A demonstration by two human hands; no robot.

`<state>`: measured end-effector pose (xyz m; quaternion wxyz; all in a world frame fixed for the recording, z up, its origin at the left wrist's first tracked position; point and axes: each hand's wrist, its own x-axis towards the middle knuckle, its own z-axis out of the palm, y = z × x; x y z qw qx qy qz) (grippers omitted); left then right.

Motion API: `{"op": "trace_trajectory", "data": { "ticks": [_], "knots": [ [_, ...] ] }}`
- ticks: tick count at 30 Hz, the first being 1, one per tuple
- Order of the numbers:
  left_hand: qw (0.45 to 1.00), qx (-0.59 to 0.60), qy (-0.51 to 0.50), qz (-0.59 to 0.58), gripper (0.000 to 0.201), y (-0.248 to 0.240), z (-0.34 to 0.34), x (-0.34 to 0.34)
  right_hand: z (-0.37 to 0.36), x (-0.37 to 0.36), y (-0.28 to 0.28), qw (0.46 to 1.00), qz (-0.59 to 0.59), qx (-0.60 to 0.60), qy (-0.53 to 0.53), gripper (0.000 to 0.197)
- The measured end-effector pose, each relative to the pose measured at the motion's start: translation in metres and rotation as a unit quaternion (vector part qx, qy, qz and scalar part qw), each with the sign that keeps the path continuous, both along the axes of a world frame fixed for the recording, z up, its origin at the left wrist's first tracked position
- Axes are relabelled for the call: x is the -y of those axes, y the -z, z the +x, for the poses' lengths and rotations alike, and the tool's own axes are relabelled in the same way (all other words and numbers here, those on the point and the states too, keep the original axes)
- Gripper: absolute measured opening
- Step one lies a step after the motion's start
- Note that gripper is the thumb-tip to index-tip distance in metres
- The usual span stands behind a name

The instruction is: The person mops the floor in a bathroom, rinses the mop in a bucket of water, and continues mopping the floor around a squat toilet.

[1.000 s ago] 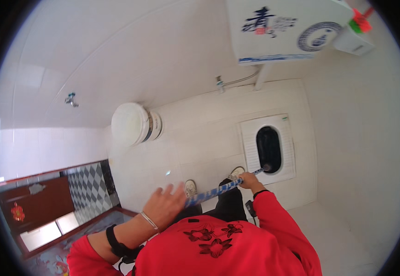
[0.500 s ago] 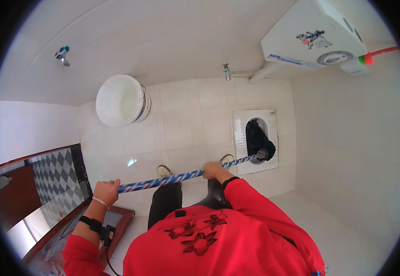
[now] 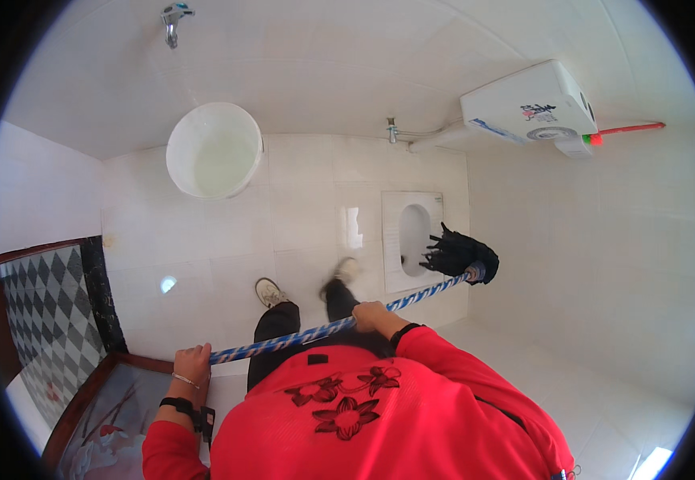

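Note:
Both of my hands are wrapped round the blue-and-white striped handle of a mop [image 3: 287, 339]. My left hand [image 3: 194, 362] closes on the handle's left end, and my right hand [image 3: 371, 317] grips it near the middle. At the far end of the handle, the black mop head [image 3: 463, 254] hangs off the floor by the right edge of the white squat toilet [image 3: 393, 240]. Its dark strands point left, partly over the toilet's rim. The toilet bowl shows bare, with a small dark hole at its near end.
A white bucket [image 3: 218, 156] with pale liquid stands by the far wall, under a tap [image 3: 174, 22]. A white cistern [image 3: 530, 102] and a valve [image 3: 393, 130] are mounted behind the toilet. A brush with a red handle [image 3: 631, 128] is beside the cistern. An open door [image 3: 115, 416] stands at left.
The mop head has come up out of the toilet bowl and moved right. My right foot has shifted left, and my view has turned, with both hands keeping hold of the handle.

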<state>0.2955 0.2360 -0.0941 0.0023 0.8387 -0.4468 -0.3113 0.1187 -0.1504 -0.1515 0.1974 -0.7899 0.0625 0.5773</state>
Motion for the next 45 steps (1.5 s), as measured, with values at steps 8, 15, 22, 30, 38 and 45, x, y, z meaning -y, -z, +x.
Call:
{"op": "trace_trajectory", "data": {
  "ticks": [8, 15, 22, 30, 38, 45],
  "knots": [
    [0.998, -0.001, 0.012, -0.055, 0.015, 0.023, 0.001, 0.016, 0.0, 0.021, 0.003, 0.999, -0.046, -0.014, 0.024, 0.027],
    [0.994, 0.042, 0.065, -0.074, 0.026, -0.024, -0.004, 0.058, -0.014, 0.053, 0.015, 0.997, -0.009, 0.058, 0.044, 0.023],
    [0.985, 0.12, 0.126, 0.0, 0.034, -0.112, 0.082, 0.101, 0.034, 0.053, 0.012, 0.979, 0.095, 0.149, 0.1, 0.023],
    [0.94, 0.221, 0.258, 0.041, 0.004, -0.207, 0.149, 0.277, 0.063, 0.096, -0.005, 0.946, 0.108, 0.18, 0.249, 0.023],
    [0.935, 0.197, 0.267, 0.128, 0.008, -0.234, 0.082, 0.349, 0.01, 0.136, 0.026, 0.92, 0.173, 0.206, 0.285, 0.027],
    [0.924, 0.201, 0.26, 0.195, 0.014, -0.234, 0.034, 0.357, -0.059, 0.152, 0.05, 0.915, 0.159, 0.233, 0.29, 0.029]
  ]
}}
